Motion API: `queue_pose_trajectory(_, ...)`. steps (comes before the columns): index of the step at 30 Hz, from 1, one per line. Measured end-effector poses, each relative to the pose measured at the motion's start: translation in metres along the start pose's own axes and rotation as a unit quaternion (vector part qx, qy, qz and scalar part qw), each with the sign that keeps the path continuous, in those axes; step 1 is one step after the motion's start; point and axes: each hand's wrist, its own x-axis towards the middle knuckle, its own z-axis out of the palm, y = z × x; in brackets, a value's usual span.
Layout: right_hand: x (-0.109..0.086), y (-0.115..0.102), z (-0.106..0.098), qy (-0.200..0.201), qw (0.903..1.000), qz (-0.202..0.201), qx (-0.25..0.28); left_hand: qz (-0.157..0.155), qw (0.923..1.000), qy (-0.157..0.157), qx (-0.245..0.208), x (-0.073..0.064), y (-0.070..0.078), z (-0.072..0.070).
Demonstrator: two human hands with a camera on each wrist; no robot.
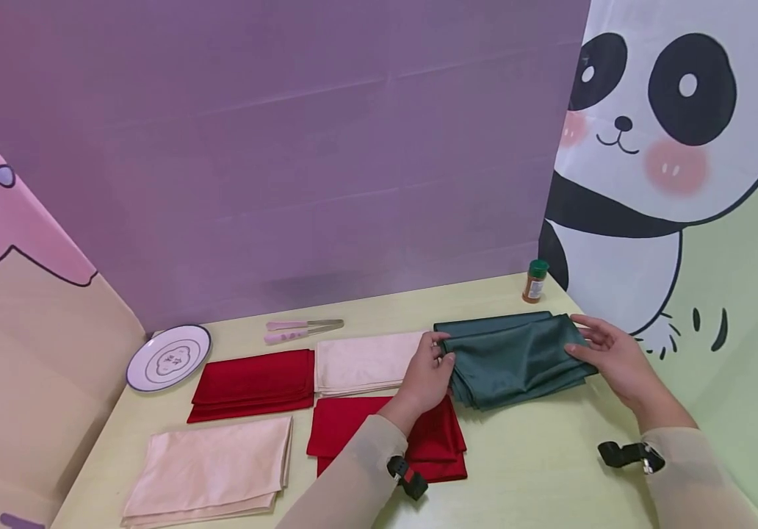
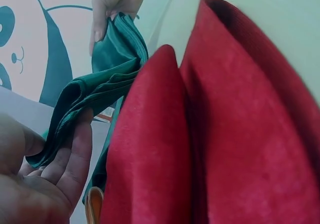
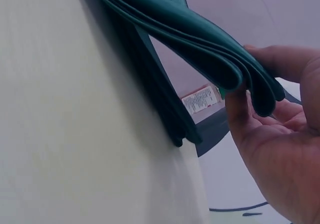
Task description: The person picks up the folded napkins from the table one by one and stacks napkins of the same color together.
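A folded dark green satin cloth (image 1: 518, 367) is held between both hands, its middle sagging a little. My left hand (image 1: 429, 373) pinches its left end, thumb on one face and fingers on the other, as the left wrist view shows. At the opposite end, my right hand (image 1: 622, 365) grips the layered folds between thumb and fingers (image 3: 240, 116). Another folded green cloth (image 1: 485, 323) lies beneath and behind it; the right wrist view shows a gap between the two near the right end. Under my left forearm lies a folded red cloth (image 1: 352, 426), partly covered by the arm.
Left of the hands are another red cloth (image 1: 253, 386) and two pale pink cloths, one behind (image 1: 366, 360) and one in front (image 1: 210, 466). A plate (image 1: 148, 367), tongs (image 1: 293, 334) and a green-capped spice jar (image 1: 534, 283) stand along the back of the table, near the walls.
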Motion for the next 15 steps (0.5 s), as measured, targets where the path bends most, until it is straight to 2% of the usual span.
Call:
queue_pose_trajectory(7,0.008,-0.007,0.005,0.013,0.9998,0.017,-0.004,-0.006,0.9998,-0.007,-0.020,0.004,0.001,0.001)
queue_pose_trajectory(15,0.017,-0.006,0.008,0.023,0.9994,0.025,0.002,-0.020,0.9995,0.012,-0.022,0.011,0.004,0.002)
